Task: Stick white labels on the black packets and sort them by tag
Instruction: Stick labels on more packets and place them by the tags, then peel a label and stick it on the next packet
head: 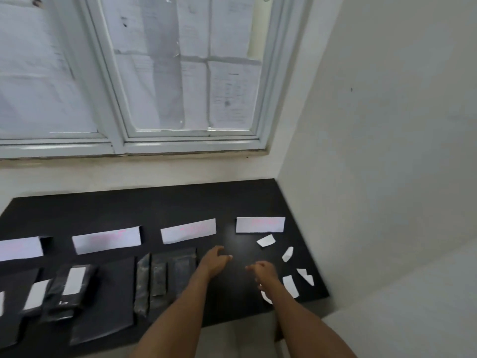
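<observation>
Bench (154, 208) with a black top, set into a corner under a window (154, 73). Along its far side lie four white tag strips with faint pink writing, too blurred to read: one at the left edge (19, 248), a second (106, 240), a third (188, 230), a fourth (260, 224) near the right edge. Nearer the front, at the left, black packets carrying white labels (74, 280) lie overlapping. Beside them is a large plain black packet (108, 301), then a few unlabelled black packets (165, 275) side by side. Just right of these the left hand (215, 260) hovers over bare bench, fingers loosely curled, holding nothing. The right hand (262, 271) is close beside it, fingers bent inward; whether it pinches anything cannot be told. Loose white labels (290, 285) lie scattered by the right edge.
</observation>
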`<state>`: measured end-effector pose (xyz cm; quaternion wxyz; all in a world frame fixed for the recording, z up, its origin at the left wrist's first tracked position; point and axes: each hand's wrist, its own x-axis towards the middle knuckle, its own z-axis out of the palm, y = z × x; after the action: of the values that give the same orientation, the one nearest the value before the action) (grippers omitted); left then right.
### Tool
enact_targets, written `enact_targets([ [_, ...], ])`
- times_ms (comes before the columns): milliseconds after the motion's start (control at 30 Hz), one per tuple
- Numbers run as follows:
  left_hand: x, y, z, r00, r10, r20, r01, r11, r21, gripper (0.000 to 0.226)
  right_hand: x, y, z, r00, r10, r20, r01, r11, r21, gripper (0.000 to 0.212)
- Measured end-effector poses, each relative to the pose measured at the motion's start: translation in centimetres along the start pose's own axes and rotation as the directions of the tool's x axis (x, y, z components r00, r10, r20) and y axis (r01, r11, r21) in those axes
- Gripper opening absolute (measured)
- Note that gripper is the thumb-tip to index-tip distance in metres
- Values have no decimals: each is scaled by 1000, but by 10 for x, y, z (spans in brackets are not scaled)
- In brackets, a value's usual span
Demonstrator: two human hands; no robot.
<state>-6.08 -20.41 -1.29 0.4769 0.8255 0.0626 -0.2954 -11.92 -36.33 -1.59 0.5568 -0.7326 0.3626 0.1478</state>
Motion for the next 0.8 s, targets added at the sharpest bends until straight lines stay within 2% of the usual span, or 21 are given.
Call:
enact_targets([
  [233, 13, 0, 43, 998, -59, 39, 57, 997, 55, 58, 38, 52, -38, 992, 119, -47, -126, 972, -198, 14],
  [300, 17, -1, 48, 996, -72, 46, 69, 996, 64, 58, 39, 57, -41, 982, 161, -102, -183, 948, -259, 35],
  [400, 22, 0, 50, 995, -85, 57, 81, 994, 67, 58, 35, 62, -44, 942, 270, -201, -306, 935, -178, 43],
  [467, 25, 0, 49, 994, -98, 55, 95, 993, 70, 58, 36, 69, -46, 919, 328, -216, -365, 917, -159, 44],
  [600, 29, -7, 39, 991, -134, 22, 133, 990, 37, 58, 70, 100, -35, 908, 395, -140, -417, 888, -196, 38],
  [800, 23, -23, 20, 982, -187, -32, 186, 982, -32, 57, 49, 81, -34, 887, 420, -193, -449, 881, -151, 28],
])
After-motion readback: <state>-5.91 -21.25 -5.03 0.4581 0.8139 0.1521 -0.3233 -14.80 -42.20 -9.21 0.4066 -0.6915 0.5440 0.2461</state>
